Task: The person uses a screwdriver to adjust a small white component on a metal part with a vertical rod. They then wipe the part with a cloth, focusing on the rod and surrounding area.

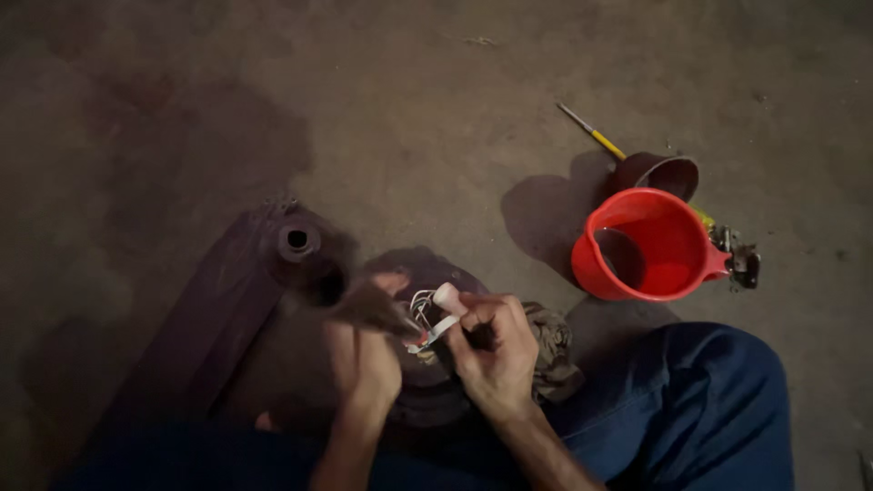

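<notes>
A dark motor housing (300,273) lies on the floor (409,109), a red jug (650,244) well to its right. The left hand (364,359) is blurred, grip indeterminate. The right hand (491,345) pinches closed on white tape (438,331) at the wires (422,305) over the housing.

Round motor housing (427,400) low in frame centre, on floor (436,91). Both hands over it: left hand (364,359) left, right hand (491,345) right, touching wires (421,307) between them. Rag (550,350) just right of right hand, against housing. Flat blade (209,318) runs from housing toward lower left. Jug (647,245) right of centre, cup (668,173) just behind it, touching. Screwdriver (591,132) behind cup, upper right. Knee (691,400) at lower right, before jug.
</notes>
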